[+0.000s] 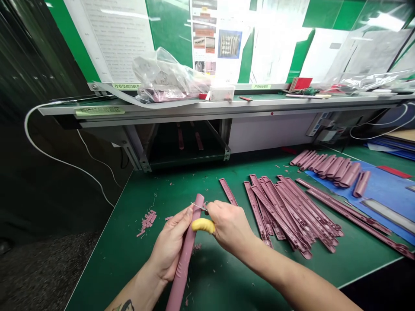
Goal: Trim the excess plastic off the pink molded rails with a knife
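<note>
My left hand [175,244] is wrapped round a long mauve plastic piece [183,263] with a rounded surface, tilted with its upper end away from me. In my closed right hand [228,224] is a thin metal blade [199,207], lying across the piece near its upper end; its handle is hidden by my fingers. A yellow finger cover [203,225] on one right finger rests against the piece. To the right lies a pile of similar mauve strips [285,207], hollow side up. Small mauve scraps [148,221] lie left of my hands.
Rounded mauve pieces [337,167] stand in a row on a blue sheet [385,190] with a metal ruler [389,214]. Above the green table [126,259] runs a shelf [246,108] with a plastic bag [168,75] and a clear box [222,93]. A white cable [65,157] hangs left.
</note>
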The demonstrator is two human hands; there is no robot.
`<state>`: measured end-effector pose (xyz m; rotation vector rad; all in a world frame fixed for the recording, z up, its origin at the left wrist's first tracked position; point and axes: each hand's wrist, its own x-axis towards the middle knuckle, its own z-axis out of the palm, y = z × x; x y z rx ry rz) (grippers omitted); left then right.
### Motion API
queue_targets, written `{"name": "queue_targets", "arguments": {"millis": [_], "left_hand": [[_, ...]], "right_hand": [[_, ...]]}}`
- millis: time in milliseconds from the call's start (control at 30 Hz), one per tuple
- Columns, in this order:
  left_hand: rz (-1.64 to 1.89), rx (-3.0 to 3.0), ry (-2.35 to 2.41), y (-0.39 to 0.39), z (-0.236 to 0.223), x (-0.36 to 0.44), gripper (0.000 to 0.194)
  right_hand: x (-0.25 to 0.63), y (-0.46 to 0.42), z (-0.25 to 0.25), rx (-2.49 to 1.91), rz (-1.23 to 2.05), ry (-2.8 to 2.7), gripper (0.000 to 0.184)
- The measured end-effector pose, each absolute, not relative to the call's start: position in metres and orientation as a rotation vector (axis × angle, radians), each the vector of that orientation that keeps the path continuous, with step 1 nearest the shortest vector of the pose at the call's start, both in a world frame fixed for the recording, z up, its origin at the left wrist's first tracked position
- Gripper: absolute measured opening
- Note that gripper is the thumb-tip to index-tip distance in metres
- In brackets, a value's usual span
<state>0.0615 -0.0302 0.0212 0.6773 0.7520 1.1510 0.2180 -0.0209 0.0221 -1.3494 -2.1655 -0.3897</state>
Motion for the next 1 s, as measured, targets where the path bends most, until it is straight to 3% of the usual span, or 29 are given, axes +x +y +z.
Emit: {"name": "queue_targets", "arguments": {"millis": [367, 500, 633, 800, 1000], "left_hand": [[1.287, 0.777, 0.712, 0.021, 0.058, 0.054, 0.034], [1.364, 0.729, 0.668, 0.044, 0.065, 0.039, 0.034], [1.277, 0.730, 0.654, 0.025, 0.049, 0.041, 0.029], [1.126, 0.751, 0.710, -0.014, 0.013, 0.060, 0.034], [1.124, 0.662, 0.655, -0.024, 0.004, 0.071, 0.033]], "right_hand": [[0.179, -0.091, -0.023, -1.114, -0.159, -2.467, 0.031], [0.183, -0.104, -0.043, -0.891, 0.116, -2.548, 0.054], [0.208, -0.070, -0.018, -1.028, 0.400, -2.145, 0.066], [0.229, -0.018, 0.025, -1.202, 0.173, -1.981, 0.067], [0.233, 0.000, 0.038, -1.328, -0.022, -2.113, 0.065]]}}
